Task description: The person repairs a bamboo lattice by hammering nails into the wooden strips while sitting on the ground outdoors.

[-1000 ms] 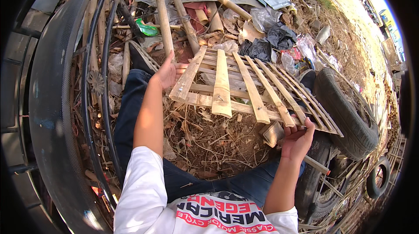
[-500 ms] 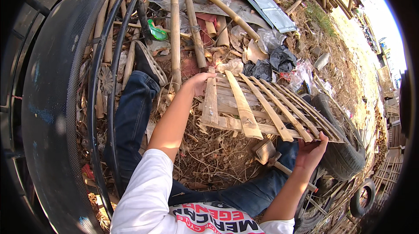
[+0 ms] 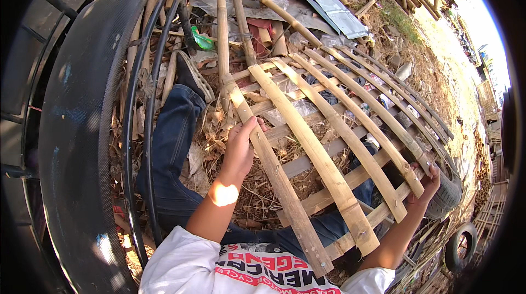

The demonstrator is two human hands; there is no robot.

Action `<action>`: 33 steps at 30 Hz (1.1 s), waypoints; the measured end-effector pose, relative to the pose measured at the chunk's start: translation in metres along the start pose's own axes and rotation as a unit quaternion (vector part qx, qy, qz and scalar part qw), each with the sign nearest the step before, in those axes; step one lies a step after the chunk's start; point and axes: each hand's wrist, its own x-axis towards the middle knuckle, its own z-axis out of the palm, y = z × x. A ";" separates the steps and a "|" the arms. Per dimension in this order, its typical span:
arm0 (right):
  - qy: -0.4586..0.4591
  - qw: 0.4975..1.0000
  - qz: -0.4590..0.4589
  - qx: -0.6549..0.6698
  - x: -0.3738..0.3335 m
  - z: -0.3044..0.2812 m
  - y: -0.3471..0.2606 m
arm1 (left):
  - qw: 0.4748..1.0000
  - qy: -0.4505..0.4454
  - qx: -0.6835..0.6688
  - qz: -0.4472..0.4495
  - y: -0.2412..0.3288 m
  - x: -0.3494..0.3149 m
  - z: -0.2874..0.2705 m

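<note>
One bamboo lattice (image 3: pixel 329 172) partly hid jeans (image 3: pixel 174 140); left hand (image 3: pixel 241 143) grasped leftmost slat (image 3: pixel 288 201); right hand (image 3: pixel 428 184) clasped its right side.

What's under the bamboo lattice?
Through the gaps of the bamboo lattice: dry litter, clear plastic, part of a jeans leg. Whatever lies directly behind the slats is covered; can't tell.

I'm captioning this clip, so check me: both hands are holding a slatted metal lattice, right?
Not quite: the slatted lattice is bamboo, not metal, as the head view shows. Both the left hand and right hand do hold it.
</note>
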 end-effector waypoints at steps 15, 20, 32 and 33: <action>-0.221 0.920 0.244 -0.214 0.164 0.046 0.069 | 0.942 0.181 0.082 0.270 -0.095 -0.093 0.004; -0.309 0.867 0.316 -0.230 0.223 0.065 0.121 | 0.930 0.258 0.102 0.242 -0.124 -0.087 -0.021; -0.187 0.851 0.278 -0.405 0.287 0.055 0.217 | 0.950 0.270 0.157 0.010 -0.166 -0.071 -0.037; -0.177 0.856 0.292 -0.388 0.287 0.053 0.223 | 0.949 0.269 0.164 0.005 -0.171 -0.071 -0.036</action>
